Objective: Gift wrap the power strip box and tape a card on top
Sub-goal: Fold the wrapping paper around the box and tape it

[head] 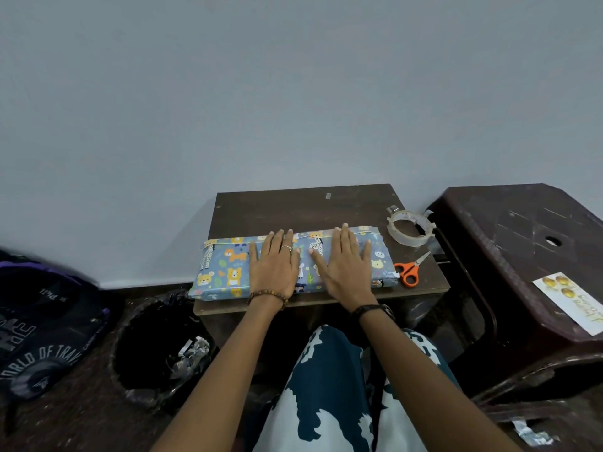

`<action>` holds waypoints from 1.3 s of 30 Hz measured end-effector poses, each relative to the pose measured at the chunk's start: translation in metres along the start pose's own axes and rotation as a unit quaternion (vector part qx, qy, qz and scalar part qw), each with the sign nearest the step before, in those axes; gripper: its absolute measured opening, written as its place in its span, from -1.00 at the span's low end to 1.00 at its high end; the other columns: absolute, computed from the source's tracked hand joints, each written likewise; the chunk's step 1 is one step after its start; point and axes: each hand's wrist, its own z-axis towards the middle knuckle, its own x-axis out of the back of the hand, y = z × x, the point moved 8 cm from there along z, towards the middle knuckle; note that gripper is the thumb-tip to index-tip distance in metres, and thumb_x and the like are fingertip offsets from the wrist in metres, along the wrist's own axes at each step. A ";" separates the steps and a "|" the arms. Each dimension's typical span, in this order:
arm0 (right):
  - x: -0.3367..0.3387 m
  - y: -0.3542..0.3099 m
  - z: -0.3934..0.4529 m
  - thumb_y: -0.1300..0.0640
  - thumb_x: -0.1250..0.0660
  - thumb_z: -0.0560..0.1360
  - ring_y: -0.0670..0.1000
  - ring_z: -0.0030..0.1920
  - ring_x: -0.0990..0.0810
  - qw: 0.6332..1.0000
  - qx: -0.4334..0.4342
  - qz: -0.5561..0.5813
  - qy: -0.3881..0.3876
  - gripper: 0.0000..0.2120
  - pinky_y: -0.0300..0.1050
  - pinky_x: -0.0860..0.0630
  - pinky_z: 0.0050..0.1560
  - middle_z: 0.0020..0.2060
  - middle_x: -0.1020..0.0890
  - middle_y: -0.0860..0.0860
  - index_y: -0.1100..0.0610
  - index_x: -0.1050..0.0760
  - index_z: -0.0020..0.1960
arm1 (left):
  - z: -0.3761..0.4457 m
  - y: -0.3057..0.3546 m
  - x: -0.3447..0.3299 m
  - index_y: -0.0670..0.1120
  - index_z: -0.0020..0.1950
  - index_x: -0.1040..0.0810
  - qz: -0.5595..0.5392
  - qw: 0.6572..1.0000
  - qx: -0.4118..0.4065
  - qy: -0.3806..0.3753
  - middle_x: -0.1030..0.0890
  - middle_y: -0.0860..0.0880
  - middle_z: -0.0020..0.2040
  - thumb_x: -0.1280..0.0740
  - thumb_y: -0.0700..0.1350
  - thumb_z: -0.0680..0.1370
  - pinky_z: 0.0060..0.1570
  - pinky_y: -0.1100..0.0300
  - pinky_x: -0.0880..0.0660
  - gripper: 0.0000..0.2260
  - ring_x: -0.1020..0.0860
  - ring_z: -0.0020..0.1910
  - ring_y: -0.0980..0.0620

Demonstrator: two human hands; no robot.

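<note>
Head view: our left hand point(273, 267) and right hand point(347, 264) lie flat, fingers straight, pressing wrapped box point(225, 272) on small dark table point(306, 203). Tape roll point(410, 227) and orange scissors point(409, 272) just right of box. Card point(574, 303) on stool point(522, 239), well apart.

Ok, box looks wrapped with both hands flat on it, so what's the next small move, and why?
Probably lift the right hand and reach for the card on the stool to the right. The box looks fully covered in paper, no card is on it yet, and the tape and scissors already lie beside it. The left hand can keep the box steady.
</note>
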 end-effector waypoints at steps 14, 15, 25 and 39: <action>0.006 -0.034 -0.030 -0.39 0.21 0.44 0.01 0.49 -0.16 0.973 0.226 0.044 0.021 -0.16 -0.07 0.20 0.49 0.47 -0.26 0.08 0.17 -0.21 0.47 | 0.054 0.024 0.025 0.00 0.15 -0.52 0.094 0.986 -0.133 0.019 -0.60 0.01 0.06 -0.01 -0.05 0.64 0.32 -0.04 -0.03 -0.70 -0.55 0.08 0.00; 0.003 -0.032 -0.026 -0.40 0.19 0.41 -0.02 0.51 -0.09 0.973 0.223 0.060 -0.009 -0.14 -0.09 0.25 0.48 0.49 -0.20 0.06 0.15 -0.14 0.49 | 0.054 0.027 0.028 -0.06 0.09 -0.51 0.107 0.984 -0.143 0.025 -0.62 -0.01 -0.01 0.00 -0.08 0.64 0.33 -0.02 -0.03 -0.71 -0.58 0.01 -0.02; 0.004 -0.029 -0.018 -0.34 0.00 0.47 -0.07 0.50 -0.11 0.973 0.211 0.098 0.007 -0.27 -0.04 0.17 0.51 0.49 -0.21 -0.02 0.08 -0.12 0.50 | 0.022 0.038 0.025 -0.17 0.00 -0.42 0.034 0.986 -0.146 0.073 -0.61 -0.08 -0.23 -0.12 -0.09 0.63 -0.18 0.20 -0.34 -0.83 -0.55 -0.21 -0.07; 0.015 -0.025 0.003 0.14 0.00 0.64 0.02 0.52 -0.02 0.981 0.145 0.127 -0.036 -0.55 0.00 0.07 0.49 0.52 -0.10 0.06 0.14 -0.06 0.52 | 0.005 0.025 0.002 -0.12 0.51 -0.07 -0.035 0.990 -0.135 0.031 -0.33 -0.12 0.42 0.16 0.06 0.61 0.47 0.12 0.00 -0.49 -0.26 0.43 -0.03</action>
